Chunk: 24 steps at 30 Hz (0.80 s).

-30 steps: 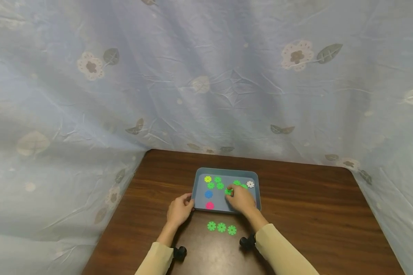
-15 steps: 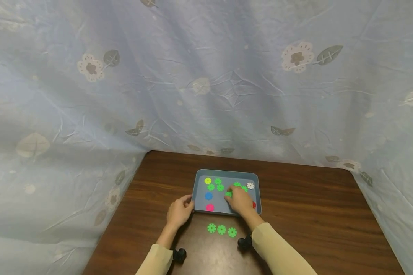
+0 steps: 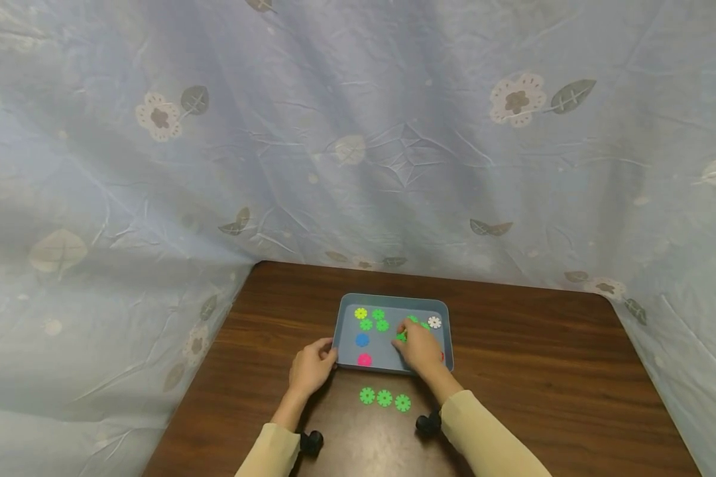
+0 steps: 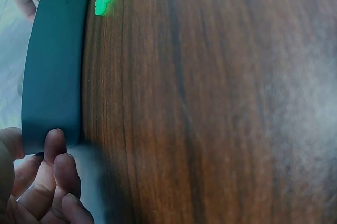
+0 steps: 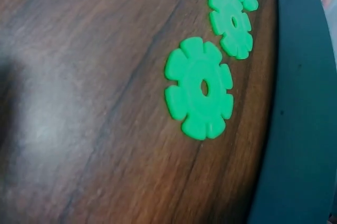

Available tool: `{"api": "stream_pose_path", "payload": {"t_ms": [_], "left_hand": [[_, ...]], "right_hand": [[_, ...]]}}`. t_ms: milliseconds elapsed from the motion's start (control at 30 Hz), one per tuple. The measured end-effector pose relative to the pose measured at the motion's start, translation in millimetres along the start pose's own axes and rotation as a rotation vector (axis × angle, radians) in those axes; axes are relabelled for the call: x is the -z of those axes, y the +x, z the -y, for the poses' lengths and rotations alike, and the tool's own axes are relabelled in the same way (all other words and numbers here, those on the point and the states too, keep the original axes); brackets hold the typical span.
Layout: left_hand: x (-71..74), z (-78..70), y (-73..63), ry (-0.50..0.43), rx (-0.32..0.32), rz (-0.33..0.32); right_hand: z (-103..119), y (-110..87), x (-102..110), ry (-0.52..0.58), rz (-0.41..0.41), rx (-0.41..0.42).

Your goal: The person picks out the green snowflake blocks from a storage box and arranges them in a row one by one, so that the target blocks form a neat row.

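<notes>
A blue-grey tray (image 3: 394, 368) lies on the table. My left hand (image 3: 310, 366) grips its near left corner; in the left wrist view the fingers (image 4: 55, 148) curl against the outer wall, with the thumb at the rim. My right hand (image 3: 420, 348) reaches into the tray and pinches a green flower-shaped disc (image 3: 402, 336) between thumb and fingers. More green discs (image 3: 382, 325) lie in the tray, with a yellow disc (image 3: 360, 313), a blue disc (image 3: 362, 340), a pink disc (image 3: 364, 360) and a white disc (image 3: 434, 322). A red disc (image 3: 441, 356) is partly hidden by the right hand.
Three green discs (image 3: 384, 398) lie in a row on the wooden table (image 3: 531, 371) in front of the tray; the right wrist view shows them close up beside the tray's outer wall (image 5: 300, 92). A patterned curtain (image 3: 358, 132) hangs behind and at both sides.
My right hand has shifted slightly to the right inside the tray, and the green disc at its fingertips has moved along. The left hand keeps its place on the tray corner.
</notes>
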State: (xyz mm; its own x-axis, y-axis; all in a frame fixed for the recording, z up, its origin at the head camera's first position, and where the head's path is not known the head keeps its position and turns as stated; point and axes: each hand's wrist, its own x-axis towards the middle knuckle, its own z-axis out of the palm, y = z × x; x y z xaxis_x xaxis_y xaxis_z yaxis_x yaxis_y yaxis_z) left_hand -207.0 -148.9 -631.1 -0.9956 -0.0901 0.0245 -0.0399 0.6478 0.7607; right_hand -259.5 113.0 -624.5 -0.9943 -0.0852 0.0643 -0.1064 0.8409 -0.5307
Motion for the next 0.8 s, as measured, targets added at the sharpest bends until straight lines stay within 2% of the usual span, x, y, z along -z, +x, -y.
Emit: {"api": "stream_pose_path", "payload": {"t_ms": [133, 333, 533, 800], "left_hand": [[-0.3, -0.2, -0.4, 0.003, 0.002, 0.006], [0.1, -1.6, 2.1, 0.008, 0.002, -0.002], [0.6, -4.3, 3.1, 0.023, 0.0, 0.006], [2.1, -7.0, -2.2, 0.013, -0.003, 0.007]], "right_hand": [[-3, -6.2, 9, 0.054, -0.031, 0.009], [-6, -21.3, 28, 0.165, -0.051, -0.029], [-13, -51.5, 45, 0.235, -0.086, -0.018], [-24, -91.2, 52, 0.265, -0.088, -0.018]]}}
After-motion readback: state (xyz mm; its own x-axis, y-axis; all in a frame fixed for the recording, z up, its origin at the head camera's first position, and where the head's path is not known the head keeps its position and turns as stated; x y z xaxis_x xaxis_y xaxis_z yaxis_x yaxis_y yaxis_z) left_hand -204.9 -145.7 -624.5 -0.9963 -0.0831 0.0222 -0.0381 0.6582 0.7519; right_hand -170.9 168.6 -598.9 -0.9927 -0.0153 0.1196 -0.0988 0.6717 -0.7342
